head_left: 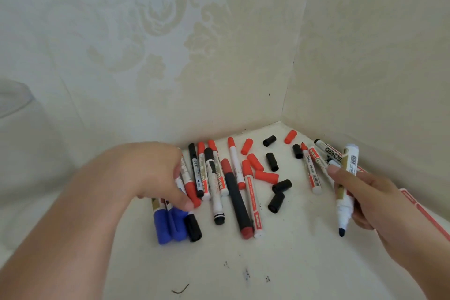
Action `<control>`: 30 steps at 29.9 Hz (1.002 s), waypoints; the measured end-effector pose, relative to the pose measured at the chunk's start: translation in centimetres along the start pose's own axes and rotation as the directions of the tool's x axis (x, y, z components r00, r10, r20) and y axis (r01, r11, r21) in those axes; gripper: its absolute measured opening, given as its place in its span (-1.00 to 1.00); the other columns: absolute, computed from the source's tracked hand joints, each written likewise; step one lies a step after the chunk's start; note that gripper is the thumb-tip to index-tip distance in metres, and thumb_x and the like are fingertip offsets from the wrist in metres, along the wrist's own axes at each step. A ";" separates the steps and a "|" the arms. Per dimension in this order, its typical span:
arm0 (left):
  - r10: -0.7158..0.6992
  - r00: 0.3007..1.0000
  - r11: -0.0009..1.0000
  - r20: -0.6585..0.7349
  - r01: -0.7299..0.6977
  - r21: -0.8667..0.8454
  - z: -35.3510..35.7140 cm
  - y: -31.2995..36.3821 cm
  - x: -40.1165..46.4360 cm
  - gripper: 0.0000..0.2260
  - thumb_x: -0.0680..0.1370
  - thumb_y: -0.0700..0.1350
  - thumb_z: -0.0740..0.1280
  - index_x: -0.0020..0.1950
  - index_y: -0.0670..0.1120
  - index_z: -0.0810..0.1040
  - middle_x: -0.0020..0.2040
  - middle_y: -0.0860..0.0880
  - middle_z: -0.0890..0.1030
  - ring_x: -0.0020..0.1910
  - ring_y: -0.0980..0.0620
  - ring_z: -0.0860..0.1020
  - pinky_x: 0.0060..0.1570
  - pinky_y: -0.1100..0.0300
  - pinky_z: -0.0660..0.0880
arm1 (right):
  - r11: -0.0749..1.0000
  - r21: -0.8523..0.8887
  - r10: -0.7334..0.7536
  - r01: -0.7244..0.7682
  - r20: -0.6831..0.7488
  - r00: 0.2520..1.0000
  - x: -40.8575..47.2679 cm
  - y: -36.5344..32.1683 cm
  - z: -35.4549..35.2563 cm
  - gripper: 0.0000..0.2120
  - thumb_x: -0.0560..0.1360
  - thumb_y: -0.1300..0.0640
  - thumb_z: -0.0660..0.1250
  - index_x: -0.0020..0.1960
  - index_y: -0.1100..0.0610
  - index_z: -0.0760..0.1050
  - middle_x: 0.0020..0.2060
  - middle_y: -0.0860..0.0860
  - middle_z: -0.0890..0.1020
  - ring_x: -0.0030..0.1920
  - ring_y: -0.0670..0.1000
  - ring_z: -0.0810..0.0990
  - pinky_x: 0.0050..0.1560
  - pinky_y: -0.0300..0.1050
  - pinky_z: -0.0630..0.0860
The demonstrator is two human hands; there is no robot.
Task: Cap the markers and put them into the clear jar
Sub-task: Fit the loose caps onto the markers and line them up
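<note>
My right hand (360, 192) grips an uncapped blue-tipped marker (347, 187), nib down, near the desk's right edge. My left hand (155, 173) curls loosely, fingertips touching the markers (219, 185) heaped toward the back corner. Loose red and black caps (270, 173) lie between both hands. The white desk (280, 270) is bare in front, walled behind and right. The clear jar (17, 114) stands blurred far left.
</note>
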State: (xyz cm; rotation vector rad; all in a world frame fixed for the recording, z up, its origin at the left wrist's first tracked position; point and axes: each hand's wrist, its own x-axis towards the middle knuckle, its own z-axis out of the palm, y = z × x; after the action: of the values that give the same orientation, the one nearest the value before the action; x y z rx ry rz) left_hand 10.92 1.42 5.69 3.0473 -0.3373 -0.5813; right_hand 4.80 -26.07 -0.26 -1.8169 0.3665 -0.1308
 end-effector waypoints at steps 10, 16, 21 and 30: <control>0.184 0.974 0.983 -0.129 -0.180 0.039 1.2 1.0 2.1 -0.74 0.42 -0.08 0.41 0.05 0.01 0.42 -0.16 0.10 0.46 -0.25 0.13 0.46 -0.32 0.31 0.41 | 0.999 0.049 -0.004 0.003 0.012 1.000 -0.2 -0.1 0.2 -0.58 0.46 -0.03 0.30 -0.53 0.09 0.41 -0.64 0.08 0.35 -0.55 -0.02 0.13 -0.50 -0.22 0.10; 0.455 0.786 0.841 -0.419 -0.533 -0.087 2.6 5.4 2.5 -0.82 0.44 -0.05 0.39 -0.01 0.13 0.49 -0.23 0.17 0.48 -0.25 0.21 0.45 -0.30 0.43 0.33 | 0.956 0.291 -0.059 0.040 0.055 0.997 -0.6 -0.1 0.4 -0.71 0.44 -0.01 0.29 -0.32 0.19 0.42 -0.56 0.04 0.41 -0.55 -0.02 0.31 -0.55 -0.20 0.27; 0.519 0.714 0.774 -0.471 -0.626 -0.097 4.1 6.7 3.4 -0.88 0.45 0.04 0.36 -0.05 0.07 0.59 -0.24 0.05 0.54 -0.25 0.14 0.44 -0.22 0.28 0.35 | 0.891 0.442 -0.185 0.109 0.132 0.974 -0.6 -0.1 0.2 -0.71 0.37 -0.06 0.30 -0.21 0.20 0.47 -0.47 0.02 0.50 -0.48 -0.05 0.43 -0.53 -0.25 0.35; 0.556 0.633 0.682 -0.538 -0.718 -0.140 4.4 7.2 3.2 -0.75 0.41 0.14 0.33 -0.01 0.07 0.61 -0.18 0.06 0.56 -0.16 0.07 0.49 -0.10 0.13 0.42 | 0.860 0.486 -0.258 0.157 0.148 0.955 -0.3 0.4 0.3 -0.64 0.37 -0.11 0.39 -0.14 0.22 0.51 -0.40 0.08 0.53 -0.43 -0.02 0.45 -0.48 -0.24 0.40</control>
State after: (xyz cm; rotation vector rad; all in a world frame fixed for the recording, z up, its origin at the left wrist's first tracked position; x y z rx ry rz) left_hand 10.72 -6.17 0.87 2.3409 -1.1091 0.1287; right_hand 4.54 -25.81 -0.68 -1.3631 -0.0200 -0.1628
